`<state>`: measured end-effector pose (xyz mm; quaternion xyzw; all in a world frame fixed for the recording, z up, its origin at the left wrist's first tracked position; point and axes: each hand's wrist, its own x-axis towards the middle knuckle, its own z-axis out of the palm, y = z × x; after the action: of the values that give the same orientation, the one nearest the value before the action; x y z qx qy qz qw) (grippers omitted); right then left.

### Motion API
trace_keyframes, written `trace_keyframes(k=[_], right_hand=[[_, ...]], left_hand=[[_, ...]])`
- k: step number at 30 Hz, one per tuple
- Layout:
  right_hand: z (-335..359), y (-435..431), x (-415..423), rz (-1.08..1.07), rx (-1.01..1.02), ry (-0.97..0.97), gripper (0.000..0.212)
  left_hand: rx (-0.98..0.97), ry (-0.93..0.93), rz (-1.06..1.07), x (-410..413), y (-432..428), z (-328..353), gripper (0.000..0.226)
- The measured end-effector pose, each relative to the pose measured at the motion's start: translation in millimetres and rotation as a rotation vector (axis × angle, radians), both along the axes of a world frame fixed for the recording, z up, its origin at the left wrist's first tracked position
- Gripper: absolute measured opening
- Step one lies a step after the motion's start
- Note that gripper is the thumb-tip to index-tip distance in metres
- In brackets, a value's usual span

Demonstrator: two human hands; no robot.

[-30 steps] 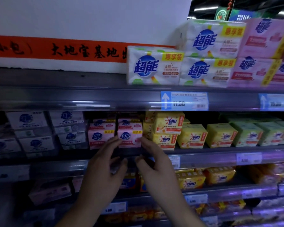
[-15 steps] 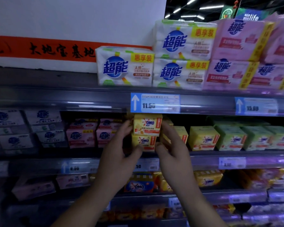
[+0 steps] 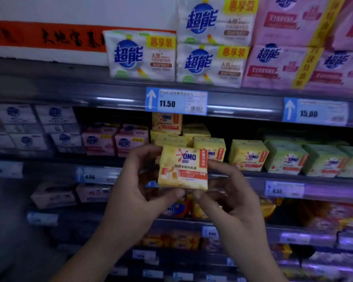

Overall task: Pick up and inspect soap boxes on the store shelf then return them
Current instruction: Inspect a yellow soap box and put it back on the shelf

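Observation:
A yellow OMO soap box (image 3: 183, 167) is held in front of the middle shelf, its printed face toward me. My left hand (image 3: 135, 192) grips its left side, thumb under the bottom edge. My right hand (image 3: 230, 200) grips its right side and lower corner. Behind it, more yellow OMO boxes (image 3: 210, 149) stand stacked on the middle shelf (image 3: 273, 176), one (image 3: 167, 122) higher at the back.
Pink soap boxes (image 3: 130, 142) and white ones (image 3: 37, 127) fill the middle shelf to the left, green-yellow OMO boxes (image 3: 287, 157) to the right. Large white (image 3: 143, 55) and pink (image 3: 281, 66) multipacks sit on the top shelf above price tags (image 3: 175, 101). Lower shelves (image 3: 253, 226) hold more packs.
My hands moved from the pink boxes to the yellow OMO stack, closed on one box and drew it out toward me. The view shifted right and closer.

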<state>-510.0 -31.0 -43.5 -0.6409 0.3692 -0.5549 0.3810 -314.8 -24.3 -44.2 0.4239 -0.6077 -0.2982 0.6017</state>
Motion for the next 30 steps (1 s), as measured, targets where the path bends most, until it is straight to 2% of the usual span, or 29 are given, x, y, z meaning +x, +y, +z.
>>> trace_keyframes(k=[5, 12, 16, 19, 22, 27, 30], right_hand=[[1.8, 16.0, -11.7, 0.136, 0.053, -0.027, 0.039], [2.0, 31.4, 3.7, 0.257, 0.263, -0.094, 0.046], [8.6, 38.5, 15.7, 0.215, 0.163, -0.008, 0.064], [7.6, 41.1, 24.4, 0.227, 0.089, 0.022, 0.068], [5.5, 44.4, 27.7, 0.267, 0.059, 0.015, 0.061], [5.8, 45.8, 19.9, 0.282, 0.136, 0.077, 0.043], [1.4, 45.9, 16.2, 0.333, 0.263, -0.088, 0.036]], left_hand=[[0.115, 0.013, 0.02, 5.3, 23.3, 3.0, 0.077], [0.093, -0.096, -0.026, 27.0, 40.9, 9.3, 0.073], [0.137, -0.036, -0.164, 46.0, 46.6, 4.2, 0.079], [0.152, 0.085, -0.224, 52.7, 46.6, -1.6, 0.069], [0.083, 0.061, -0.169, 52.8, 48.0, -8.6, 0.05], [-0.02, -0.064, -0.063, 50.5, 56.4, -3.6, 0.059], [-0.127, -0.158, 0.022, 40.6, 62.4, 4.6, 0.07]])
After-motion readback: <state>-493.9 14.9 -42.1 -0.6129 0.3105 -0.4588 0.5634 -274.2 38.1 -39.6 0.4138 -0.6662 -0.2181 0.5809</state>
